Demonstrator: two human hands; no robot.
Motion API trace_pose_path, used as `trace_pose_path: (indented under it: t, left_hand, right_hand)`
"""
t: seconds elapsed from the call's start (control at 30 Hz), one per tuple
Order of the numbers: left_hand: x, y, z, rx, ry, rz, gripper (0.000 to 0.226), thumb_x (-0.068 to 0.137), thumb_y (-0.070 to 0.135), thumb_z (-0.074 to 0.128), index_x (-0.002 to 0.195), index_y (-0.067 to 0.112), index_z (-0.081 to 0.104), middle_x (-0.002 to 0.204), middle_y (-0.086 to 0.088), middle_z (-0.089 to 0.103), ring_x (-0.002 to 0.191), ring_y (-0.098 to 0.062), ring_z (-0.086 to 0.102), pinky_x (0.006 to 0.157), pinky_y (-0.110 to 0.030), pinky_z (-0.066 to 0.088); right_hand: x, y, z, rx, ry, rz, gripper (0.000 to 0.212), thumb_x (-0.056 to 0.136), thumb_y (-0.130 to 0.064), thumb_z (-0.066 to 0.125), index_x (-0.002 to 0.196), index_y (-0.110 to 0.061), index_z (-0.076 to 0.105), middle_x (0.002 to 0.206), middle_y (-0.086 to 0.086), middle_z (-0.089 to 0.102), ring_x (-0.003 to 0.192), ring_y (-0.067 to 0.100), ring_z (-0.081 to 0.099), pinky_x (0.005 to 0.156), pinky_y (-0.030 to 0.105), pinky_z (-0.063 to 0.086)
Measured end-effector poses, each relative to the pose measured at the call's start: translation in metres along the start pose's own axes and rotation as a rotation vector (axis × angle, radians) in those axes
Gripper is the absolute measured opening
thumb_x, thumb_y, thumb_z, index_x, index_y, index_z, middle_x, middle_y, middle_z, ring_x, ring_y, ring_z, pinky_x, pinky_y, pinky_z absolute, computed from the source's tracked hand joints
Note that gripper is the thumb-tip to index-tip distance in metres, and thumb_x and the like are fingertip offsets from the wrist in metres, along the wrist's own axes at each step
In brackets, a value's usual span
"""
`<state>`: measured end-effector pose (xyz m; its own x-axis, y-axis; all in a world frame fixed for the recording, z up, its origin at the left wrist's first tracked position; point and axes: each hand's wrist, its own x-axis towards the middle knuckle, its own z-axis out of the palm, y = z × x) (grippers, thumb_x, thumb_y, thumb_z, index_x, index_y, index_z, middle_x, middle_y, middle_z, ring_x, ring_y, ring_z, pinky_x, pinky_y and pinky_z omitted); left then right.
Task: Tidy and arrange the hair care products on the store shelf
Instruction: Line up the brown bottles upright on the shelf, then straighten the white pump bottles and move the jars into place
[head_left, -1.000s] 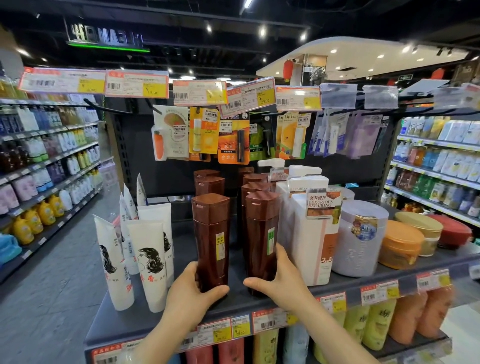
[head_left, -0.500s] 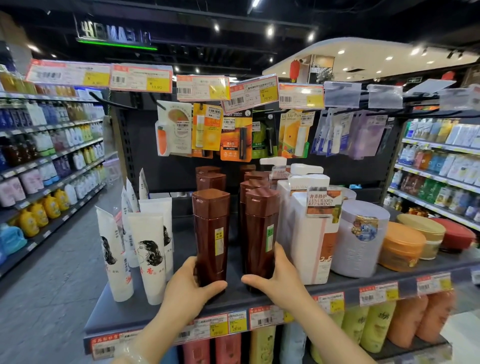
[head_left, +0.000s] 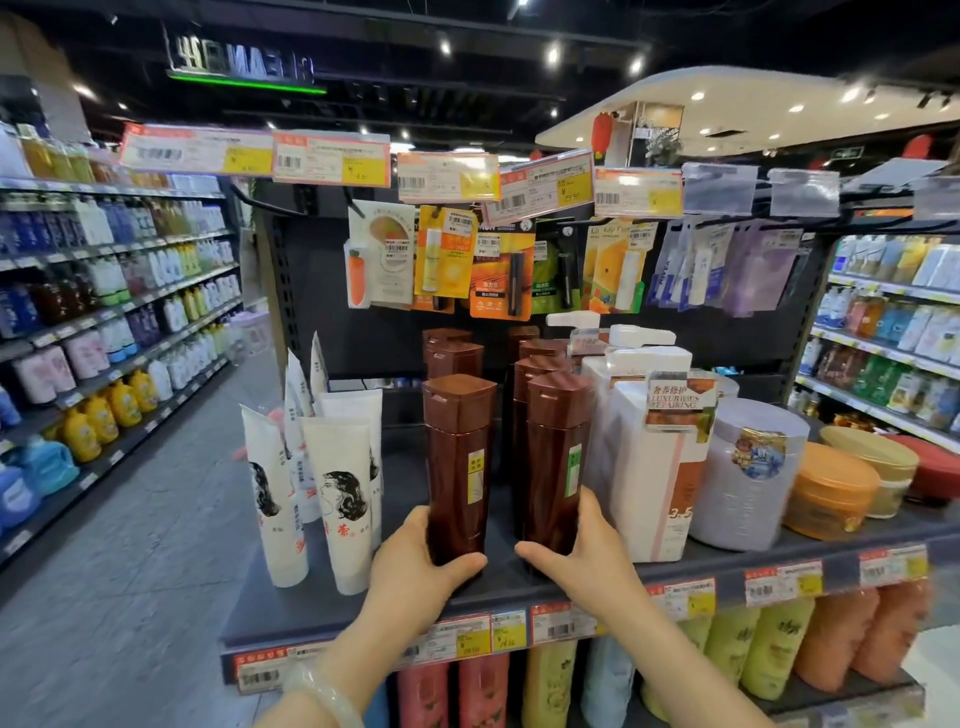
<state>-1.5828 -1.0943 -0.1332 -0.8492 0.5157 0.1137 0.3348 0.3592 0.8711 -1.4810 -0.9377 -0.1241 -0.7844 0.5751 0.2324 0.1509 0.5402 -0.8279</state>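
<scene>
Left hand (head_left: 415, 566) grips the base of a tall brown plastic bottle (head_left: 457, 467); right hand (head_left: 582, 556) holds its twin (head_left: 556, 457). Both stand upright at the front of the dark shelf (head_left: 291, 608). Brown rows look aligned; white tubes (head_left: 343, 493) lean unevenly, likely still undone.

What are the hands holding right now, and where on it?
Left hand grips the front left brown bottle at its base; right hand grips the front right brown bottle at its base.
</scene>
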Motion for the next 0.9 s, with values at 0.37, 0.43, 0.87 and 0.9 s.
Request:
trace_pose_path:
  t: [0.37, 0.43, 0.87, 0.9]
  left_hand:
    - [-0.006, 0.004, 0.0, 0.0, 0.051, 0.08, 0.062, 0.064, 0.029, 0.081, 0.113, 0.034, 0.044, 0.109, 0.017, 0.059, 0.106, -0.006, 0.057, 0.087, -0.018, 0.043]
    - [-0.009, 0.004, 0.0, 0.009, 0.108, 0.087, 0.073, 0.065, 0.029, 0.081, 0.126, 0.029, 0.041, 0.117, 0.014, 0.055, 0.116, -0.008, 0.051, 0.095, -0.021, 0.04]
    - [-0.056, 0.048, 0.074, -0.034, -0.023, 0.46, 0.067, 0.082, 0.026, 0.067, 0.133, 0.038, 0.026, 0.144, 0.014, 0.028, 0.132, 0.01, 0.022, 0.104, -0.001, 0.011]
    - [-0.053, 0.05, 0.084, 0.01, -0.071, 0.414, 0.067, 0.086, 0.025, 0.062, 0.14, 0.03, 0.022, 0.148, 0.012, 0.022, 0.135, 0.006, 0.017, 0.105, -0.003, 0.007]
  right_hand:
    - [-0.008, -0.004, 0.001, 0.042, 0.093, -0.039, 0.095, 0.07, -0.024, 0.08, 0.144, -0.016, 0.022, 0.126, -0.013, 0.031, 0.119, 0.001, 0.03, 0.103, 0.021, 0.027]
    - [-0.014, 0.003, 0.002, 0.055, 0.098, -0.026, 0.098, 0.07, -0.029, 0.08, 0.145, -0.019, 0.019, 0.133, -0.012, 0.03, 0.127, 0.005, 0.031, 0.11, 0.027, 0.028]
    - [-0.039, 0.03, -0.054, 0.049, 0.509, -0.009, 0.055, 0.078, -0.02, 0.073, 0.124, -0.02, 0.045, 0.115, -0.008, 0.044, 0.106, 0.006, 0.045, 0.09, 0.023, 0.037]
    - [-0.037, 0.033, -0.061, 0.076, 0.456, 0.04, 0.06, 0.078, -0.024, 0.073, 0.128, -0.019, 0.041, 0.119, -0.009, 0.042, 0.11, 0.005, 0.043, 0.093, 0.024, 0.037]
